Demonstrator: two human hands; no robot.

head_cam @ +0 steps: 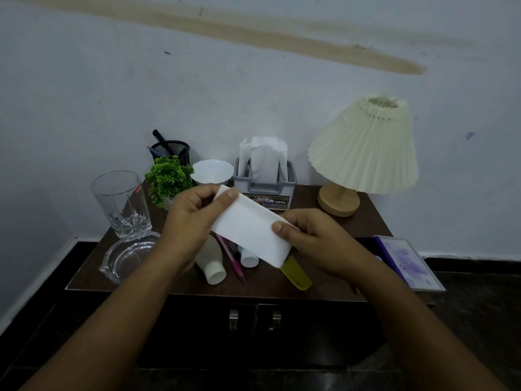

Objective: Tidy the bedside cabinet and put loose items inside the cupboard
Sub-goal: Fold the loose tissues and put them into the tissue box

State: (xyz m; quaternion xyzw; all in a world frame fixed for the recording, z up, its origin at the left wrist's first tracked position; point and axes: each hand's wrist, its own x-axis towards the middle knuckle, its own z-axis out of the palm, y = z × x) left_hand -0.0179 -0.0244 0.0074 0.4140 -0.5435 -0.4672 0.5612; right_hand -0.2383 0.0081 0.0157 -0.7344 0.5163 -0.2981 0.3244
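on the tissue box (290, 180), "opel" label (275, 201)

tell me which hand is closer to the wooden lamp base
Right. The right hand sits just left of the lamp base and nearer the camera; the left hand is farther left, in front of the small plant.

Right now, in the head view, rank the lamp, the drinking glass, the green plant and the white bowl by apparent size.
1. lamp
2. drinking glass
3. green plant
4. white bowl
The glass stands nearer the camera, so its lead over the plant is partly nearness.
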